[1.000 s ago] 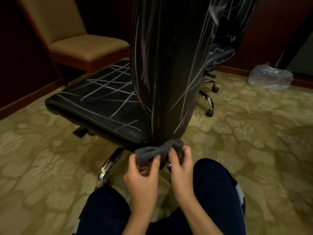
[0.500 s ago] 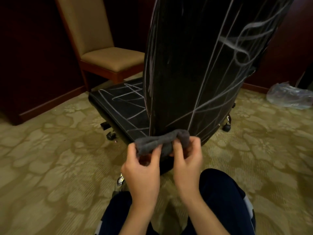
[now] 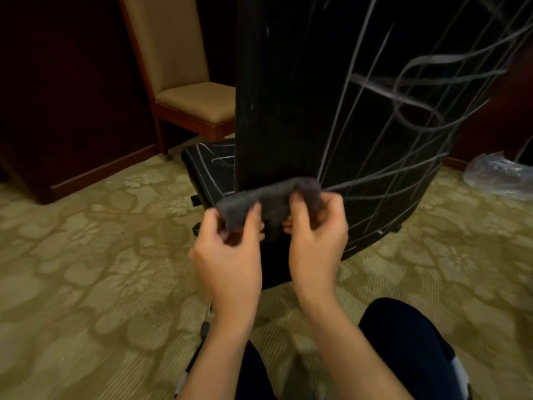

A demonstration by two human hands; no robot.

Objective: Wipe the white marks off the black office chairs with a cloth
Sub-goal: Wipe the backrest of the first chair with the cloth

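black office chair (image 3: 302, 111) top cut off, base hidden

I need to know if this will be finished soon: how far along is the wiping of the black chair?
Done: the left strip of the backrest looks almost free of marks. In hand: the left hand and the right hand both grip the grey cloth at the backrest's lower edge. Left: white lines cross the backrest's right side, and the seat is still marked.

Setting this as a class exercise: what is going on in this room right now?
A person holds a grey cloth in both hands, left hand and right hand, just behind a black office chair. White marks still cover its back and seat, so the wiping is far from done.
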